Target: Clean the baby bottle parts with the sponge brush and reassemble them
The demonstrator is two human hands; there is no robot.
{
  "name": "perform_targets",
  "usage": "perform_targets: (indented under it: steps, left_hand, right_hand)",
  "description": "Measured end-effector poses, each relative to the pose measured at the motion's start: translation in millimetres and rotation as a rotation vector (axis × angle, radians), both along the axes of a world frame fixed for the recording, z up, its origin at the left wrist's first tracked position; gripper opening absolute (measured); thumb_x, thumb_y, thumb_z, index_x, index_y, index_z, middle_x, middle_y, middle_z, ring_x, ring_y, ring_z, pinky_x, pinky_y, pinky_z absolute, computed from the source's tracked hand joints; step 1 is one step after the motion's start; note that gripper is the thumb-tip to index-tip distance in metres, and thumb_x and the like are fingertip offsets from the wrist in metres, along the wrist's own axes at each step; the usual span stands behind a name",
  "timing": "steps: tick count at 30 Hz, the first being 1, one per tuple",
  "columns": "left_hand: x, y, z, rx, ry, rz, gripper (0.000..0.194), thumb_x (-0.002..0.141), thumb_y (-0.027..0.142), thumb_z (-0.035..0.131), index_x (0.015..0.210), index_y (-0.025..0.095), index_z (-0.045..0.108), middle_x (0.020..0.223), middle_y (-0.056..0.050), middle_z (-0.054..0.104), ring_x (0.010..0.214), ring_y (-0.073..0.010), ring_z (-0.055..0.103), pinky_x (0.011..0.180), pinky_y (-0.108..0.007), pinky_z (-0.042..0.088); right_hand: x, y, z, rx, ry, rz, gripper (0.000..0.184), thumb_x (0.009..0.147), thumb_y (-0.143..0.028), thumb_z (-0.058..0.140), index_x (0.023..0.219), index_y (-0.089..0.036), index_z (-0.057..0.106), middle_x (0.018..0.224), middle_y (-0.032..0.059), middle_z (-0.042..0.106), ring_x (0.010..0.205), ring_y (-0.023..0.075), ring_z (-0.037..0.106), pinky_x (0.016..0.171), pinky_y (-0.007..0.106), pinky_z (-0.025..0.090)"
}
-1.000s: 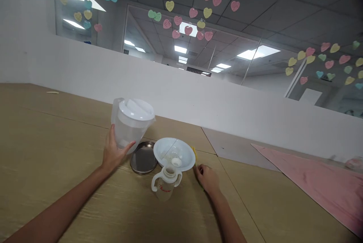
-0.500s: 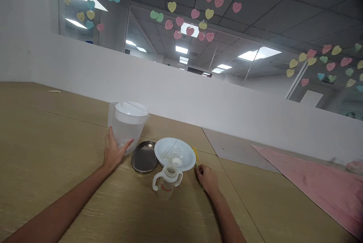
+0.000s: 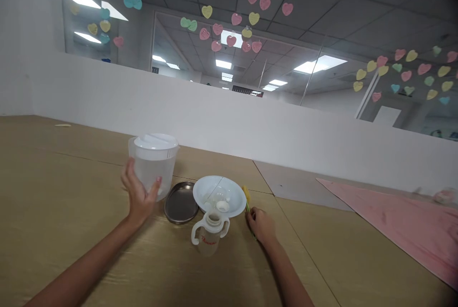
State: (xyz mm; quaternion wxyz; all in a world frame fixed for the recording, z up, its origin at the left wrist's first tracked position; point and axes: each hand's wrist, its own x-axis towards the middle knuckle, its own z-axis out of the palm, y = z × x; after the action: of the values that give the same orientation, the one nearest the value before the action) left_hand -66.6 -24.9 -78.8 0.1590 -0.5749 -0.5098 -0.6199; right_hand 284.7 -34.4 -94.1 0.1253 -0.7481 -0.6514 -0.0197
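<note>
My left hand is at the near left side of a lidded plastic pitcher, thumb and fingers spread apart; whether it touches the wall is unclear. The pitcher stands upright. My right hand rests on the table, fingers closed on the green stem of a yellow flower. Between the hands sit a round dark metal tray and a pale blue bowl holding clear and white pieces. In front of the bowl stands an uncapped baby bottle with two white handles and red lettering.
The brown table runs back to a low white wall with glass above it, dotted with heart-shaped notes. A pink cloth lies at the right. A small pale scrap is at the far left.
The pitcher has turned, its handle now farther behind, and shifted slightly left. My left hand's fingers have changed position at its side. My right hand stays on the flower. The view has tilted slightly.
</note>
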Motion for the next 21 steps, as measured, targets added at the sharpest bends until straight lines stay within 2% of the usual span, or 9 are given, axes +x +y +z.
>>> perform_targets:
  steps: [1, 2, 4, 5, 7, 12, 16, 19, 21]
  left_hand:
    - [8.9, -4.6, 8.7, 0.036, -0.020, -0.065, 0.055, 0.088, 0.039, 0.043, 0.137, 0.017, 0.029, 0.131, -0.014, 0.046, 0.125, -0.0312, 0.039, 0.104, -0.048, 0.033]
    - [19.6, -7.4, 17.3, -0.019, 0.073, -0.197, 0.043, 0.090, 0.038, 0.039, 0.128, 0.018, 0.042, 0.119, -0.012, 0.056, 0.114, -0.0273, 0.050, 0.097, -0.042, 0.040]
    - [45.7, -6.4, 31.8, -0.287, 0.355, -0.437, 0.033, 0.091, 0.036, 0.036, 0.111, 0.022, 0.058, 0.100, -0.006, 0.066, 0.095, -0.0214, 0.060, 0.086, -0.033, 0.047]
    - [60.3, -2.7, 36.8, -0.430, 0.479, -0.475, 0.032, 0.090, 0.034, 0.037, 0.106, 0.023, 0.062, 0.094, -0.005, 0.067, 0.090, -0.0202, 0.062, 0.083, -0.031, 0.047]
    - [89.4, 9.2, 41.5, -0.657, 0.714, -0.422, 0.030, 0.088, 0.031, 0.041, 0.099, 0.021, 0.067, 0.089, -0.006, 0.068, 0.087, -0.0208, 0.062, 0.080, -0.031, 0.046]
    - [136.3, 37.8, 32.3, -0.714, 0.774, -0.378, 0.012, 0.069, 0.019, 0.059, 0.070, 0.014, 0.071, 0.087, -0.016, 0.067, 0.092, -0.0315, 0.059, 0.082, -0.042, 0.042]
    - [136.7, 43.3, 37.2, -0.685, 0.739, -0.385, 0.015, 0.072, 0.012, 0.053, 0.071, 0.013, 0.068, 0.091, -0.017, 0.064, 0.094, -0.0302, 0.058, 0.084, -0.043, 0.040]
    - [128.1, 40.8, 53.8, -0.671, 0.659, -0.402, 0.020, 0.079, 0.014, 0.045, 0.082, 0.013, 0.065, 0.094, -0.016, 0.062, 0.091, -0.0283, 0.060, 0.082, -0.043, 0.042]
    - [124.2, 37.9, 65.1, -0.660, 0.604, -0.446, 0.020, 0.080, 0.015, 0.043, 0.089, 0.013, 0.061, 0.094, -0.013, 0.062, 0.088, -0.0243, 0.060, 0.080, -0.037, 0.044]
  right_hand:
    - [-0.4, 0.4, -0.3, 0.004, 0.010, -0.002, 0.029, 0.091, -0.031, 0.041, 0.081, -0.016, 0.063, 0.089, 0.0083, 0.069, 0.083, 0.0188, 0.063, 0.057, 0.024, 0.027]
    - [-0.7, 0.7, -0.5, 0.008, 0.021, -0.004, 0.029, 0.091, -0.031, 0.041, 0.081, -0.016, 0.063, 0.089, 0.0086, 0.069, 0.083, 0.0191, 0.063, 0.057, 0.024, 0.027]
    - [-0.9, 0.7, -0.8, 0.016, 0.039, -0.009, 0.029, 0.091, -0.031, 0.041, 0.081, -0.016, 0.064, 0.089, 0.0087, 0.069, 0.083, 0.0192, 0.063, 0.057, 0.024, 0.027]
    - [-0.9, 0.4, -1.1, 0.020, 0.045, -0.013, 0.028, 0.091, -0.031, 0.042, 0.081, -0.016, 0.064, 0.089, 0.0086, 0.069, 0.082, 0.0190, 0.063, 0.057, 0.024, 0.027]
    - [-0.8, -0.7, -1.9, 0.031, 0.052, -0.026, 0.027, 0.090, -0.029, 0.043, 0.081, -0.016, 0.064, 0.088, 0.0082, 0.069, 0.082, 0.0183, 0.063, 0.057, 0.024, 0.027]
    - [-0.9, -1.1, -7.7, 0.077, 0.061, -0.065, 0.026, 0.088, -0.030, 0.046, 0.077, -0.018, 0.065, 0.081, 0.0055, 0.070, 0.075, 0.0155, 0.063, 0.055, 0.023, 0.027]
    - [1.0, 2.2, -11.2, 0.157, 0.081, -0.157, 0.024, 0.087, -0.026, 0.047, 0.074, -0.017, 0.065, 0.080, 0.0066, 0.069, 0.077, 0.0167, 0.062, 0.055, 0.023, 0.030]
    - [2.8, 2.2, -10.7, 0.230, 0.103, -0.245, 0.032, 0.093, -0.026, 0.033, 0.087, -0.016, 0.063, 0.084, 0.0074, 0.069, 0.076, 0.0172, 0.062, 0.055, 0.023, 0.032]
    - [2.2, 0.8, -10.8, 0.351, 0.128, -0.253, 0.038, 0.095, -0.028, 0.024, 0.099, -0.015, 0.059, 0.085, 0.0072, 0.068, 0.073, 0.0174, 0.063, 0.055, 0.024, 0.034]
